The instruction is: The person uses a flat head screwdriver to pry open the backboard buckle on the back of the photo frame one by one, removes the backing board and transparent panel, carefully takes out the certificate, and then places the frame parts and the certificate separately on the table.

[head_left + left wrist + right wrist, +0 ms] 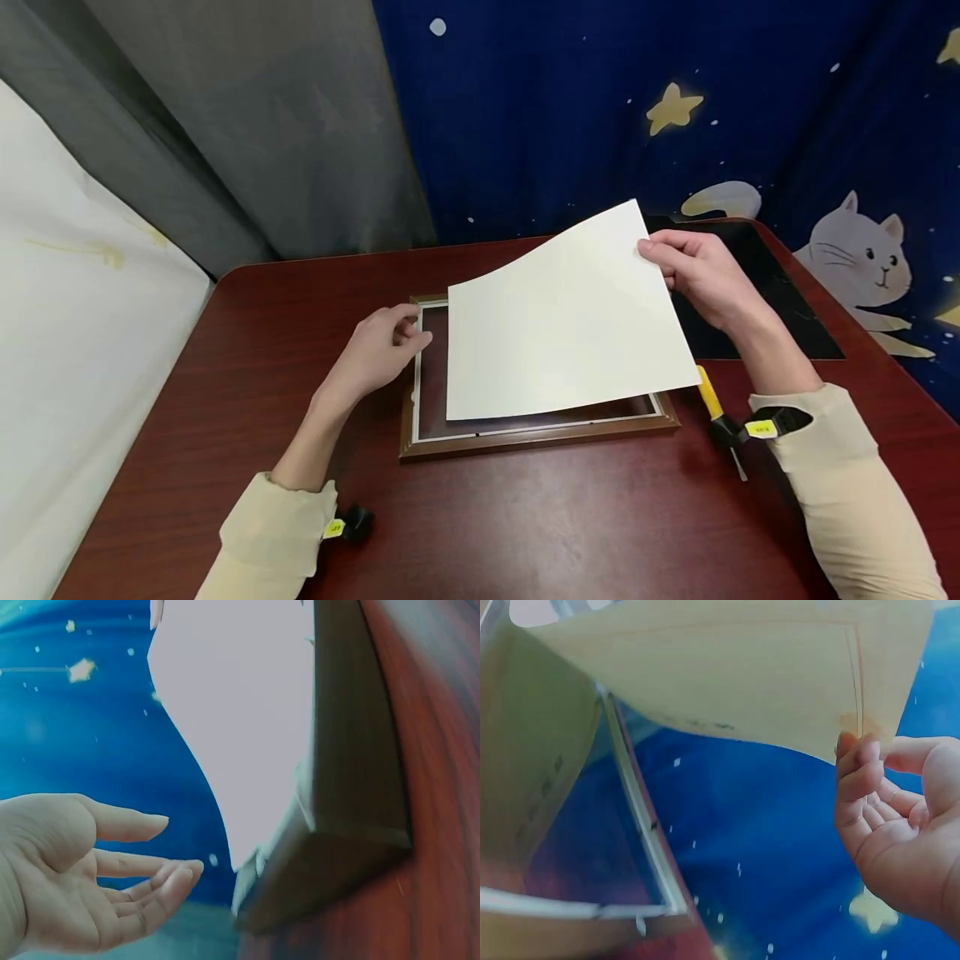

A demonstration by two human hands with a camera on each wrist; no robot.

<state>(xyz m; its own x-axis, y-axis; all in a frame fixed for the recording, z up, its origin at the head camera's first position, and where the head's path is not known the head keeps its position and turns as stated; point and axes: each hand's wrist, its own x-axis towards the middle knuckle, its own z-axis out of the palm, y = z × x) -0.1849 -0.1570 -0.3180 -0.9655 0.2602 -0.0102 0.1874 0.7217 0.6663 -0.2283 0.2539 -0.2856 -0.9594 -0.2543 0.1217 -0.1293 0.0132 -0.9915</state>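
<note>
My right hand [699,271] pinches the right edge of a white paper sheet [555,325] between thumb and fingers. The sheet bows upward at that side, and its underside [727,671] shows a thin printed border line in the right wrist view. Beneath it lies a brown picture frame [540,437] with a pale inner lip, partly covered by the paper. Over the frame's left side is my left hand [378,346], its fingers loosely bent with nothing between them. From the left wrist, this hand [90,877] appears apart from the sheet's near corner.
A yellow-handled tool [709,392] with a thin metal shaft lies right of the frame, partly hidden behind the right wrist camera. A black mat [787,308] covers the table's back right corner. Curtains [525,125] hang behind the dark red table [315,292].
</note>
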